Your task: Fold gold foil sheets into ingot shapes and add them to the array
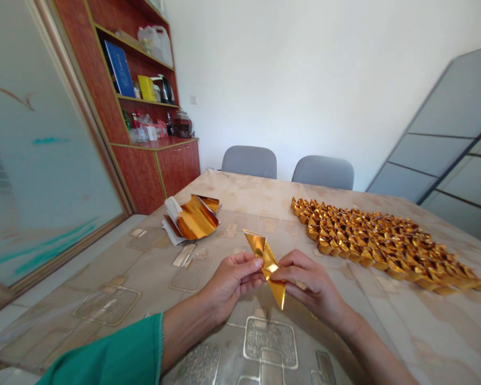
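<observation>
Gold foil (269, 266), folded into a pointed, angular strip, was held up above the table between both hands. Left hand (232, 280) was curled nearly shut, its thumb and fingertips pinching the foil's left edge. Right hand (310, 283) was also closed in a pinch, its fingers laid across the middle of the foil, with one tip of the fold sticking out below them and another rising to the upper left. A green sleeve (108, 355) covered the left arm at the bottom left of the frame, while the right forearm was bare.

Patterned tablecloth (240, 187) covered the table beneath the hands. Left of centre, a curled stack of gold foil sheets (196, 218) lay on white paper, a little beyond the left hand. To the right, many folded gold foil ingots (380, 243) were packed in tight rows, just beyond the right hand.

Two grey chairs (249, 162) stood at the far edge of the table. A red wooden cabinet (156, 171) with cluttered shelves filled the upper left, beside a frosted glass door (40, 160). A grey panel (444, 155) leaned at the right.
</observation>
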{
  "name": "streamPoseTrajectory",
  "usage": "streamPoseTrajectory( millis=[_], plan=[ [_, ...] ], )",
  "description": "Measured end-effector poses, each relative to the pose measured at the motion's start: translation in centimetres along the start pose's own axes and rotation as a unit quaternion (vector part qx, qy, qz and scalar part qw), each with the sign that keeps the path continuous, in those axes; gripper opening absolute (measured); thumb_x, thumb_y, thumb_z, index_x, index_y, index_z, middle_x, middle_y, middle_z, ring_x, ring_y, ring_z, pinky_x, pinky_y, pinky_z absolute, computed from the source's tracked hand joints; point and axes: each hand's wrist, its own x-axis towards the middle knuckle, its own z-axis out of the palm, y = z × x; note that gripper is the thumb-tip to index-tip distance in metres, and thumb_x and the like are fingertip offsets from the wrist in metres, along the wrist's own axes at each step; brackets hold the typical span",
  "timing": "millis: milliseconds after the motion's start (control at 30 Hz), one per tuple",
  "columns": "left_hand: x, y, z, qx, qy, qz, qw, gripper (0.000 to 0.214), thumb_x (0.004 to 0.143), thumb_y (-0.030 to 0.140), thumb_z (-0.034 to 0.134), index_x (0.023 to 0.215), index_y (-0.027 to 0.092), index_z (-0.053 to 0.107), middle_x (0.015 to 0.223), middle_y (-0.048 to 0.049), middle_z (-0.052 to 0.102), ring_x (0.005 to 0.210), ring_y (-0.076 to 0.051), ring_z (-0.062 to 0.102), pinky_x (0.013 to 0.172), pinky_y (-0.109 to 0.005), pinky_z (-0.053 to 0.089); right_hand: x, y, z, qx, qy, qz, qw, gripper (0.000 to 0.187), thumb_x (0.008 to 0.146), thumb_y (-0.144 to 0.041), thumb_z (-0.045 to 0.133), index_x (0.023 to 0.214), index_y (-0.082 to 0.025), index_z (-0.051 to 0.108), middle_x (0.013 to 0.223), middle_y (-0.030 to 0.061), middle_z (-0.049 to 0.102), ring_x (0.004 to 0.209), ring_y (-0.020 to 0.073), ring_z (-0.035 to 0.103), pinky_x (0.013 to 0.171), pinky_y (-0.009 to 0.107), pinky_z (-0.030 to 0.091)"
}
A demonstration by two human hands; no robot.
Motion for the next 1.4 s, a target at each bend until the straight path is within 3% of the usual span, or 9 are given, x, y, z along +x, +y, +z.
streamPoseTrajectory(
  millis=[133,233,433,600,900,1133,1400],
  plan=[
    [-0.2,-0.1,0.2,0.027,0.002,0.017,0.999,0.031,0.053,0.028,0.089,0.069,0.012,0.068,0.066,-0.0003,0.067,0.054,-0.006,0.059,0.053,-0.015,0.047,0.1,-0.2,-0.4,-0.001,-0.001,-0.015,1.0,0.014,0.092,-0.027,0.059,0.099,-0.032,0.071,0.085,0.0028,0.062,0.083,0.0199,0.056,0.07,0.033,0.047],
    [-0.1,-0.2,0.3,0.028,0.009,0.032,0.999,0.033,0.052,0.03,0.089,0.07,0.013,0.068,0.067,-0.0003,0.067,0.055,-0.006,0.059,0.055,-0.016,0.048,0.2,-0.1,-0.5,0.003,-0.003,-0.005,1.0,0.016,0.09,-0.026,0.061,0.104,-0.031,0.069,0.091,0.0035,0.061,0.088,0.0206,0.056,0.074,0.034,0.047],
    [-0.3,-0.4,0.3,0.072,-0.002,0.066,0.995,0.029,0.058,0.031,0.086,0.071,0.012,0.068,0.069,-0.001,0.067,0.058,-0.008,0.058,0.056,-0.018,0.047,0.3,-0.6,-0.1,0.06,0.01,0.022,0.998,0.006,0.09,-0.029,0.062,0.091,-0.028,0.067,0.089,0.0028,0.061,0.088,0.02,0.057,0.076,0.034,0.046],
    [-0.4,-1.0,0.5,0.094,0.003,0.108,0.99,0.027,0.06,0.032,0.085,0.071,0.012,0.069,0.065,-0.0004,0.065,0.057,-0.008,0.057,0.056,-0.018,0.045,0.8,-1.4,0.8,0.083,0.054,0.066,0.993,0.012,0.09,-0.026,0.061,0.078,-0.024,0.063,0.08,0.0018,0.062,0.08,0.0188,0.057,0.072,0.032,0.045],
    [-0.8,-1.3,0.7,0.028,0.014,0.088,0.996,0.027,0.059,0.03,0.086,0.071,0.014,0.068,0.072,-0.0002,0.068,0.064,-0.009,0.061,0.063,-0.02,0.05,0.9,-1.4,2.0,0.085,0.145,0.138,0.976,0.01,0.083,-0.021,0.062,0.073,-0.021,0.06,0.07,0.0001,0.061,0.067,0.0157,0.055,0.062,0.028,0.042],
    [-1.1,-1.6,0.9,0.071,0.014,0.111,0.991,0.023,0.063,0.029,0.083,0.073,0.013,0.071,0.069,-0.0016,0.068,0.062,-0.009,0.059,0.059,-0.019,0.049,1.0,-1.4,2.3,0.118,0.152,0.196,0.961,0.013,0.079,-0.021,0.06,0.067,-0.02,0.055,0.064,-0.0013,0.059,0.06,0.0143,0.052,0.058,0.026,0.04],
    [-1.0,-2.0,0.7,0.098,0.009,0.111,0.989,0.021,0.067,0.031,0.081,0.073,0.013,0.072,0.071,-0.0026,0.069,0.065,-0.011,0.061,0.062,-0.02,0.05,0.8,-1.7,2.0,0.056,0.122,0.172,0.976,0.012,0.08,-0.019,0.064,0.069,-0.019,0.059,0.069,0.0001,0.06,0.065,0.0154,0.055,0.061,0.027,0.041]
  ],
)
